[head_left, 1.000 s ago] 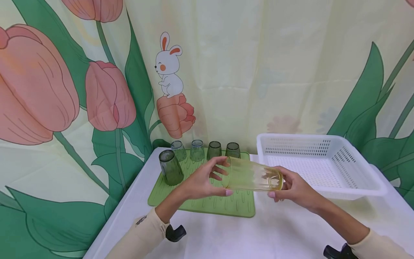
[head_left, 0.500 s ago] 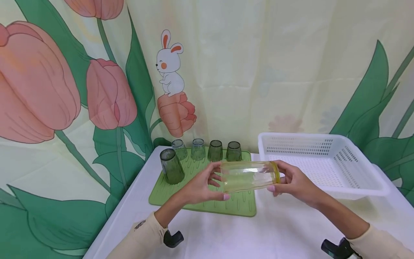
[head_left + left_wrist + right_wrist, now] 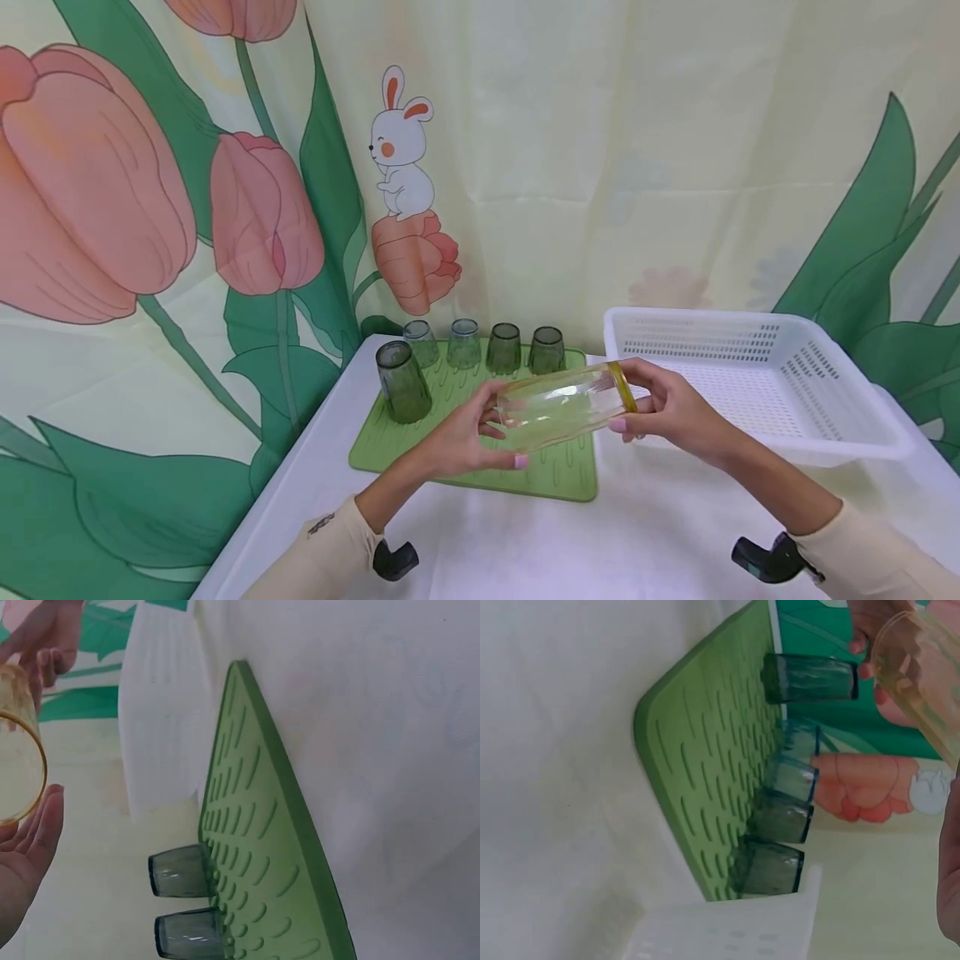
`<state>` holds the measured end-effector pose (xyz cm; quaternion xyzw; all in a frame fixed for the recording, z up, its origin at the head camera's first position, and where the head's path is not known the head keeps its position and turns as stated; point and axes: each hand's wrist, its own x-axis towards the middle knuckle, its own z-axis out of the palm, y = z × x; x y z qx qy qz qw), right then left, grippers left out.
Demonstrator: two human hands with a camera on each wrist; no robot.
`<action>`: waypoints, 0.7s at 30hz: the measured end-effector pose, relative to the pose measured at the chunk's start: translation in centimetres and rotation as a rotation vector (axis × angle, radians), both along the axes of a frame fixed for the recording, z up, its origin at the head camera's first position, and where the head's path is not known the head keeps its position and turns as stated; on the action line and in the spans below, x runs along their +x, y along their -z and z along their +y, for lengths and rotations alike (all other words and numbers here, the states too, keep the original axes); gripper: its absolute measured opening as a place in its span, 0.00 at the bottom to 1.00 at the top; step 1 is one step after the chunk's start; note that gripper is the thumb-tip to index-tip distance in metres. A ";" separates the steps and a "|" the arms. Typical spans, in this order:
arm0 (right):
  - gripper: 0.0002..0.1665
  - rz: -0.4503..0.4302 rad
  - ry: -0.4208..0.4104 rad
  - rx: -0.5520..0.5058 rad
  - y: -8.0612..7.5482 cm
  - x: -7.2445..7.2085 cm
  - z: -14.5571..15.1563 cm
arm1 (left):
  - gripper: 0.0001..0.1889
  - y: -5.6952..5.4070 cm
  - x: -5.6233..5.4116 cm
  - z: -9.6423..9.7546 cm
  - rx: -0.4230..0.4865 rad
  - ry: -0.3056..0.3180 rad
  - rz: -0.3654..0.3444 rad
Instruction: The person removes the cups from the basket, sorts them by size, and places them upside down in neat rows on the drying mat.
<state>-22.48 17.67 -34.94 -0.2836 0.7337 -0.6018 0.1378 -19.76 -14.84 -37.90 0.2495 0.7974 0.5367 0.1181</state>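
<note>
A clear yellow drinking glass is held up on its side above the green mat, between my two hands. My left hand holds its left end, with the thumb below and the fingers partly hidden behind the glass. At the thicker yellow right end, my right hand grips it with fingers and thumb. In the left wrist view a round end of the glass sits just above the left fingers. The right wrist view shows only part of my right hand at its edge.
A tall green glass stands at the mat's left. Several shorter tumblers line its back edge. The white perforated basket is on the table at right, behind my right hand. A printed curtain hangs behind the table.
The yellow glass has turned in my hands: its right end pointed slightly down and now tilts upward. Both hands have shifted a little left with it. The glasses on the mat stay put.
</note>
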 end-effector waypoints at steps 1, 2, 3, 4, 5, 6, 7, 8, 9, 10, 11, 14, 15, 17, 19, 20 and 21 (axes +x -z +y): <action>0.35 0.004 -0.006 -0.006 -0.1 -0.1 -0.2 | 0.48 0.1 0.0 -0.1 0.002 -0.001 0.001; 0.35 0.009 -0.014 -0.015 -0.2 -0.2 -0.4 | 0.48 0.3 0.1 -0.2 0.002 -0.003 0.002; 0.35 0.015 -0.020 -0.023 -0.3 -0.3 -0.6 | 0.47 0.4 0.1 -0.3 0.002 -0.005 0.000; 0.35 0.020 -0.024 -0.025 -0.4 -0.4 -0.8 | 0.48 0.5 0.1 -0.4 0.003 -0.008 -0.002; 0.35 0.020 -0.026 -0.025 -0.5 -0.5 -1.0 | 0.47 0.7 0.2 -0.5 0.000 -0.011 -0.003; 0.35 0.021 -0.027 -0.022 -0.6 -0.5 -1.2 | 0.47 0.8 0.2 -0.6 -0.002 -0.015 -0.001; 0.35 0.021 -0.029 -0.020 -0.6 -0.6 -1.5 | 0.47 0.9 0.2 -0.8 0.000 -0.017 0.000; 0.35 0.021 -0.029 -0.017 -0.7 -0.7 -1.7 | 0.47 1.1 0.3 -0.9 0.001 -0.019 0.000; 0.36 0.021 -0.029 -0.013 -0.7 -0.8 -1.9 | 0.47 1.2 0.3 -1.0 0.001 -0.022 0.002; 0.36 0.019 -0.029 -0.006 -0.8 -0.9 -2.1 | 0.47 1.3 0.3 -1.2 0.002 -0.026 0.006; 0.36 0.021 -0.031 -0.004 -0.9 -1.0 -2.4 | 0.47 1.4 0.4 -1.4 0.001 -0.029 0.010; 0.37 0.024 -0.036 0.009 -1.1 -1.2 -3.0 | 0.47 1.8 0.4 -2.0 0.008 -0.042 0.013; 0.37 0.024 -0.036 0.015 -1.2 -1.3 -3.2 | 0.47 2.0 0.5 -2.2 0.008 -0.047 0.012; 0.37 0.030 -0.032 0.028 -1.3 -1.4 -3.6 | 0.47 2.3 0.5 -2.7 0.009 -0.053 0.007; 0.38 0.033 -0.022 0.042 -1.4 -1.6 -4.0 | 0.48 2.6 0.6 -3.2 0.007 -0.060 0.005; 0.38 0.035 -0.016 0.050 -1.4 -1.7 -4.1 | 0.48 2.8 0.6 -3.4 0.005 -0.064 0.004; 0.38 0.039 -0.013 0.058 -1.4 -1.9 -4.3 | 0.48 2.9 0.6 -3.7 0.000 -0.069 0.005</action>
